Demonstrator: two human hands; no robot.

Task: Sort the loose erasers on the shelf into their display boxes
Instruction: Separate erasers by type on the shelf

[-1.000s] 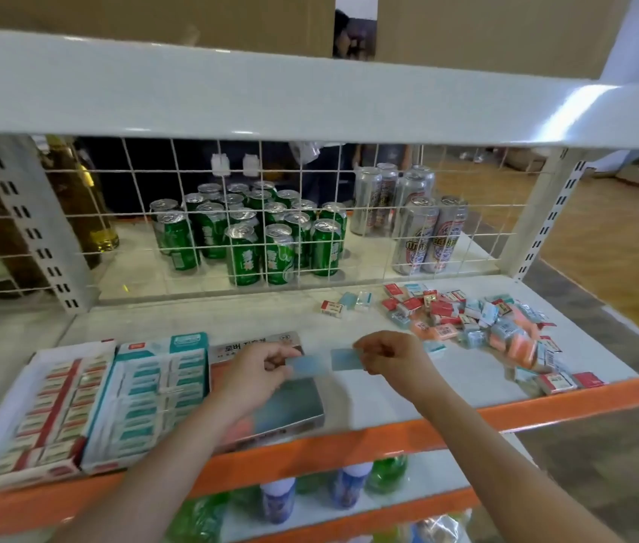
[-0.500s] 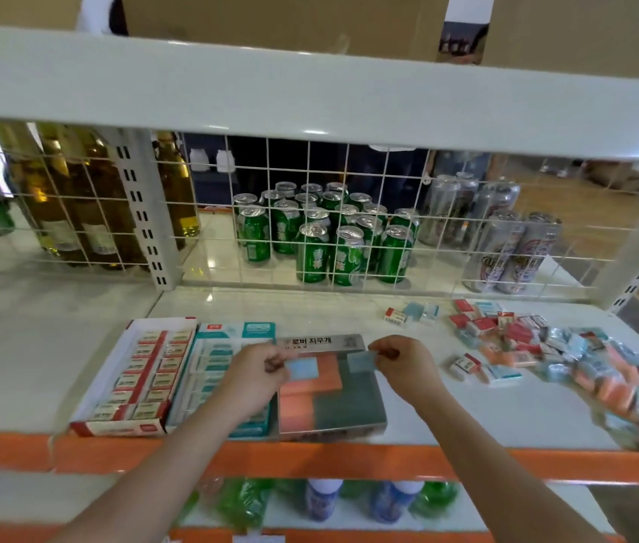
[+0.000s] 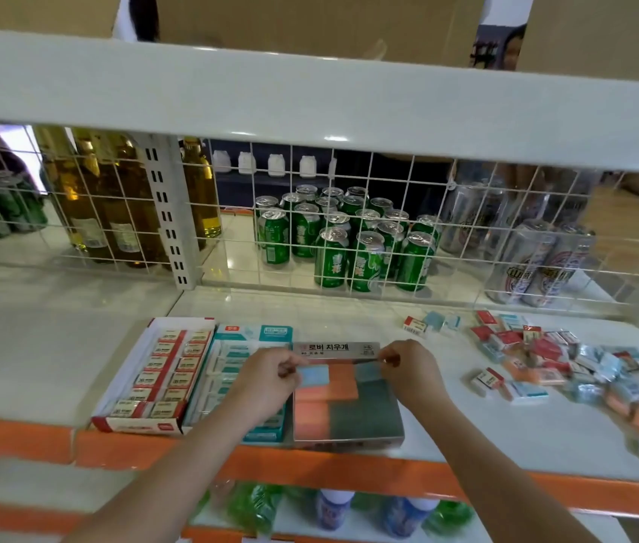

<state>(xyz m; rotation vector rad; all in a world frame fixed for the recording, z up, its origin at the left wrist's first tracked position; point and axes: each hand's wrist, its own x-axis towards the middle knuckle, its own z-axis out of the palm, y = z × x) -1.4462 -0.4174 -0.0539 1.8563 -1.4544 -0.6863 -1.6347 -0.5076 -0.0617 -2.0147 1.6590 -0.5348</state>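
Three display boxes sit side by side at the shelf's front: a red-and-white box (image 3: 122,419) full of red-labelled erasers, a teal box (image 3: 259,331), and a grey box (image 3: 364,425) holding orange and dark teal erasers. My left hand (image 3: 267,380) pinches a light blue eraser (image 3: 314,375) over the grey box. My right hand (image 3: 409,370) pinches a teal eraser (image 3: 368,372) over the same box. A pile of loose erasers (image 3: 568,366) in red, blue and orange lies to the right.
A white wire grid (image 3: 310,229) backs the shelf, with green cans (image 3: 353,244), silver cans (image 3: 537,260) and bottles (image 3: 106,201) behind it. An upper shelf board (image 3: 310,96) hangs overhead. Three stray erasers (image 3: 431,323) lie near the grid. Bottles stand on the lower shelf.
The view has swung left and both hands have carried their erasers from bare shelf to above the grey box. The loose pile now sits further right in view.
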